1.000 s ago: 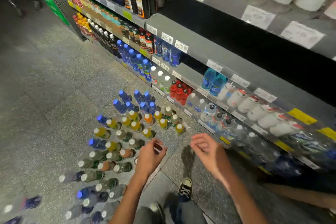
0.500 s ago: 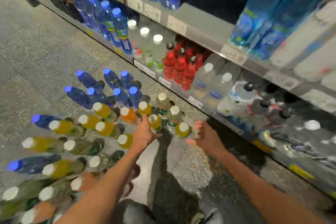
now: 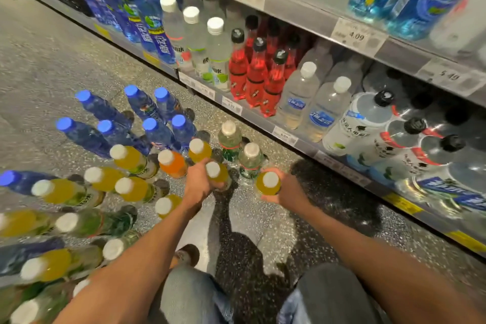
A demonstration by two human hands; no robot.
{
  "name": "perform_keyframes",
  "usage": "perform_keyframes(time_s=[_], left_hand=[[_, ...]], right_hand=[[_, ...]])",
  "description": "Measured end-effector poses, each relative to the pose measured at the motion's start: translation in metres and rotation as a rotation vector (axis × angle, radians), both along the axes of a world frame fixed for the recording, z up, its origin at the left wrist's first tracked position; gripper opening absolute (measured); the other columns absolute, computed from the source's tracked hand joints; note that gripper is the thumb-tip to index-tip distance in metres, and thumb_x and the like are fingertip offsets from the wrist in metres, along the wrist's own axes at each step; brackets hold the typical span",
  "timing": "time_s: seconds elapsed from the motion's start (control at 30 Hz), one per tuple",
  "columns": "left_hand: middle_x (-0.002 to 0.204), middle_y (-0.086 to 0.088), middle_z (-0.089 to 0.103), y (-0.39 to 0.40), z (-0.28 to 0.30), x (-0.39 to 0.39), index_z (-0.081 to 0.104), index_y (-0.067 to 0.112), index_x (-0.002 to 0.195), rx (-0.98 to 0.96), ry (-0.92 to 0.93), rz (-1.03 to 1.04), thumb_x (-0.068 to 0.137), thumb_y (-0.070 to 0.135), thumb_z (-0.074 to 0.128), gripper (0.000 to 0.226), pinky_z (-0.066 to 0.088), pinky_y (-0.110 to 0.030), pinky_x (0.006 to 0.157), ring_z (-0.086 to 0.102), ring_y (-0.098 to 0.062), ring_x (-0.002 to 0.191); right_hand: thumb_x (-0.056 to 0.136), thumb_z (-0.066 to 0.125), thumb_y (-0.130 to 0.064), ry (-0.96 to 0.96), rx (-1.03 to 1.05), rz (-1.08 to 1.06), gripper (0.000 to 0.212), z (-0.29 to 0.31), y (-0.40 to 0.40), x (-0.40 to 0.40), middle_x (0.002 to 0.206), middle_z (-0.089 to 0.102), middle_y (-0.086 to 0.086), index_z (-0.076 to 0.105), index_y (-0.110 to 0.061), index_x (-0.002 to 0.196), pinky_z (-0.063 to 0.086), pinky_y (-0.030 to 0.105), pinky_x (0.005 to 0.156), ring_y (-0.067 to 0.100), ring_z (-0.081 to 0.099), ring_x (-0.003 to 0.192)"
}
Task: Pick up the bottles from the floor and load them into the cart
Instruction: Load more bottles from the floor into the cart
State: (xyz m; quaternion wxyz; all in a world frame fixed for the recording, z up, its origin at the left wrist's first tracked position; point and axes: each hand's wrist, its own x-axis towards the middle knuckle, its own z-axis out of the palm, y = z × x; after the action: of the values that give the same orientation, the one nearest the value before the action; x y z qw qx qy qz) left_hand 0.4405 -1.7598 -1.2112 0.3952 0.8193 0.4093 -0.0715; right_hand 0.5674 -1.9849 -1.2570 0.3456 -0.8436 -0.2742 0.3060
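Bottles are gathered upright on the speckled floor (image 3: 39, 66) in a dense cluster in front of the lowest shelf. Two of them are gripped. A yellow bottle with a white cap (image 3: 217, 175) is clasped by the left hand (image 3: 198, 183), whose fingers are curled round its body from the 9 o'clock side. A second yellow bottle (image 3: 268, 183) is held by the right hand (image 3: 285, 192), with the fingers wrapped round it from 3 o'clock and beneath; whether either bottle is lifted clear of the floor cannot be told.

Just beyond the held pair, at 12 o'clock, two pale green bottles (image 3: 231, 139) are seen standing together, and an orange bottle (image 3: 172, 163) is found at 9 o'clock of the left hand, close beside it. Further out at 9 o'clock more yellow bottles (image 3: 128, 159) are ranged in rows, and at 10 to 11 o'clock a group of blue-capped bottles (image 3: 157, 133) is set near the shelf edge. At 8 o'clock, blurred green and yellow bottles are spread toward the frame edge.

Along 12 to 3 o'clock the store shelf (image 3: 302, 5) is stocked with blue, clear and red bottles (image 3: 256, 71), and price tags (image 3: 356, 35) are fixed to its rails. At 6 o'clock the person's knees in jeans (image 3: 192, 297) are visible.
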Motion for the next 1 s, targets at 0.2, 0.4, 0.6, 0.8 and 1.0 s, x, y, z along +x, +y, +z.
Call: perform_keyframes(time_s=[0.2, 0.4, 0.6, 0.8, 1.0], left_hand=[[0.116, -0.009, 0.070, -0.015, 0.094, -0.027, 0.062, 0.010, 0.124, -0.025, 0.002, -0.009, 0.055, 0.022, 0.096, 0.078, 0.047, -0.030, 0.092, 0.063, -0.023, 0.111], [0.108, -0.002, 0.061, -0.066, 0.311, -0.056, 0.056, 0.003, 0.121, -0.182, -0.095, 0.057, 0.061, 0.006, 0.091, 0.070, 0.032, -0.012, 0.071, 0.052, -0.014, 0.099], [0.091, 0.010, 0.062, -0.115, 0.530, -0.085, 0.051, 0.016, 0.104, -0.234, -0.279, -0.009, 0.060, 0.011, 0.093, 0.061, 0.041, -0.003, 0.063, 0.060, -0.008, 0.082], [0.113, 0.004, 0.070, -0.165, 0.683, -0.095, 0.058, 0.024, 0.125, -0.496, -0.510, -0.102, 0.072, 0.019, 0.087, 0.061, 0.052, -0.031, 0.094, 0.065, -0.014, 0.108], [0.109, 0.006, 0.071, -0.243, 0.776, -0.072, 0.061, 0.023, 0.120, -0.716, -0.631, -0.350, 0.076, 0.021, 0.079, 0.048, 0.055, -0.026, 0.084, 0.068, -0.010, 0.100]], right_hand=[[0.064, 0.095, -0.023, 0.097, 0.064, -0.198, 0.065, 0.123, -0.035, -0.026, 0.105, 0.073, -0.011, 0.065, -0.027, 0.122, 0.047, 0.006, 0.079, 0.003, 0.067, 0.097], [0.067, 0.094, -0.022, 0.179, 0.141, -0.377, 0.061, 0.354, -0.078, -0.066, 0.108, 0.071, -0.018, 0.062, -0.044, 0.114, 0.050, 0.010, 0.081, -0.008, 0.064, 0.099], [0.070, 0.091, -0.015, 0.231, 0.302, -0.554, 0.060, 0.582, -0.126, -0.123, 0.119, 0.071, -0.012, 0.063, -0.026, 0.122, 0.055, 0.027, 0.091, 0.007, 0.067, 0.110], [0.073, 0.089, -0.014, 0.198, 0.546, -0.872, 0.053, 0.734, -0.179, -0.183, 0.115, 0.073, 0.005, 0.065, -0.012, 0.119, 0.059, 0.040, 0.081, 0.024, 0.069, 0.108], [0.070, 0.084, -0.024, 0.055, 0.751, -1.257, 0.037, 0.829, -0.232, -0.237, 0.096, 0.077, -0.002, 0.068, -0.019, 0.103, 0.058, 0.027, 0.076, 0.014, 0.072, 0.092]])
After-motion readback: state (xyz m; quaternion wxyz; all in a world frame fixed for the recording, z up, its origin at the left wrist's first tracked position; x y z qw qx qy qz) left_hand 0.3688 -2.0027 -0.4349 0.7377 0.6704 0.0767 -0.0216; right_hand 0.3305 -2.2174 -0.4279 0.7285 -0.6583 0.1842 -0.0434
